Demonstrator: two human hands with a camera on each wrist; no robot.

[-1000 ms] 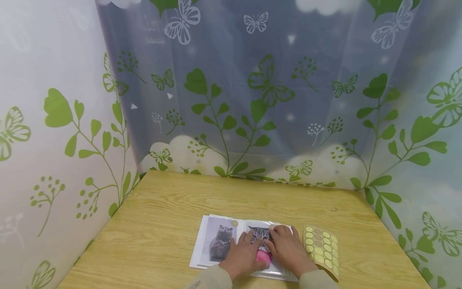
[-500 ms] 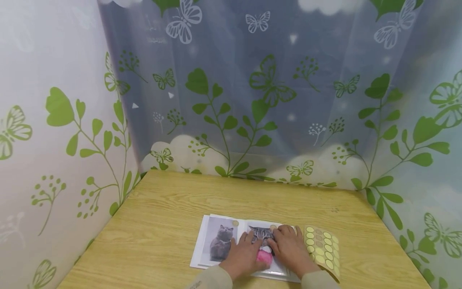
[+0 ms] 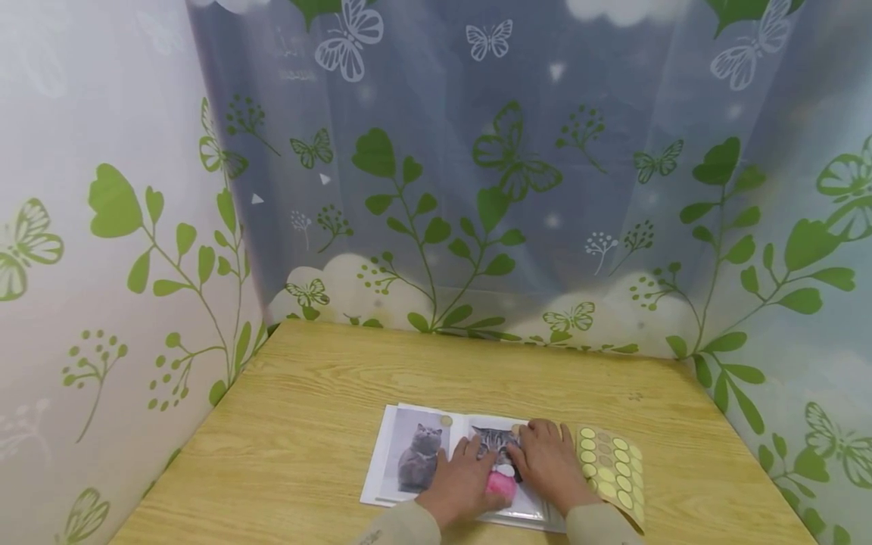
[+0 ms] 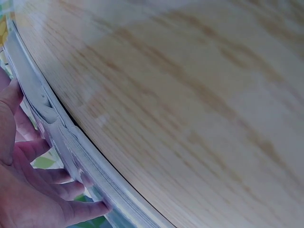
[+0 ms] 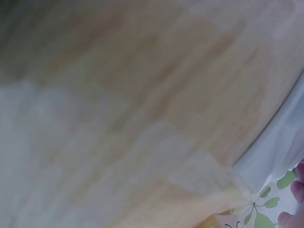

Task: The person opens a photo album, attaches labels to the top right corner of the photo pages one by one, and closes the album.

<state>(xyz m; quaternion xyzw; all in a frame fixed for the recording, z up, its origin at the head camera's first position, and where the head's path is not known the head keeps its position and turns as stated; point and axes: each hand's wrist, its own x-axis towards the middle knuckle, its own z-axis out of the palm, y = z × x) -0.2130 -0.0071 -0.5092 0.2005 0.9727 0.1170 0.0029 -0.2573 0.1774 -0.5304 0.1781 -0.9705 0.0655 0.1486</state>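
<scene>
Album (image 3: 378, 465), one, white-edged, lying on the wood-grain table (image 3: 306, 393) with two facing pages up; page stack thick in the left wrist view. Left page of album: photo of a seated grey cat (image 3: 417, 458), a round sticker (image 3: 446, 421) at its upper right corner. Right page of album: photo of a tabby (image 3: 492, 437), partly covered by the hands, with a pink patch (image 3: 502, 486) below the face; a pale round sticker (image 3: 515, 428) near the top, just beside the right fingertips, contact with them not clear. Left hand (image 3: 458, 483): across the album's middle, palm down, fingers extended and spaced apart, tips resting on the right page, thumb held out to the side; pinching nothing. Right hand (image 3: 550, 465): over the album's right page toward its outer edge, fingers extended with small gaps, thumb reaching inward across the photo; laid on the page, gripping nothing; only its fingertips enter the right wrist view. Sticker sheet (image 3: 620, 468): just right of the album, yellow discs in columns. Sleeves, two, pale: left (image 3: 403, 524) and right (image 3: 601, 525), at the album's near side. Backdrop (image 3: 422, 76): beyond the album, printed with green leaves and butterflies.
</scene>
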